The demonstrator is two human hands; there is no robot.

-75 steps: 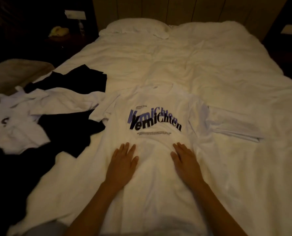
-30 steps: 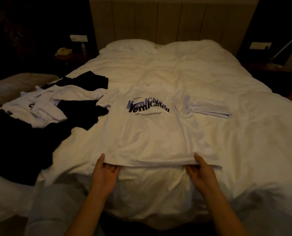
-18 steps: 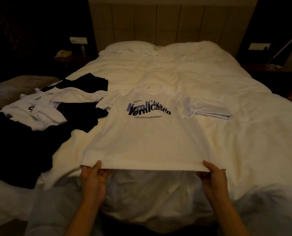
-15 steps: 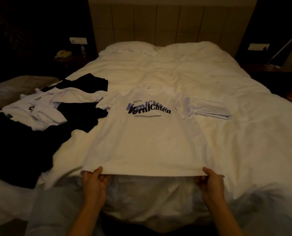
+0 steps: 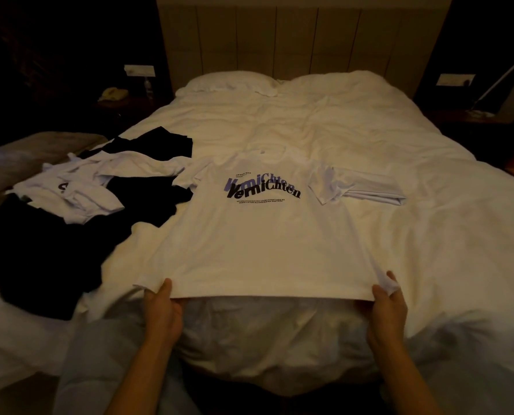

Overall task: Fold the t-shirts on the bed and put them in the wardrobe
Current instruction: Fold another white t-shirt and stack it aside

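White cotton, printed front up: the t-shirt lies spread on the bed, hem at the near edge. My left hand pinches its left hem corner, my right hand its right corner. More white and black shirts lie heaped to the left

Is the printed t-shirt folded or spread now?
Spread: the printed t-shirt lies print-up, sleeves out, left hand and right hand pinching its hem.
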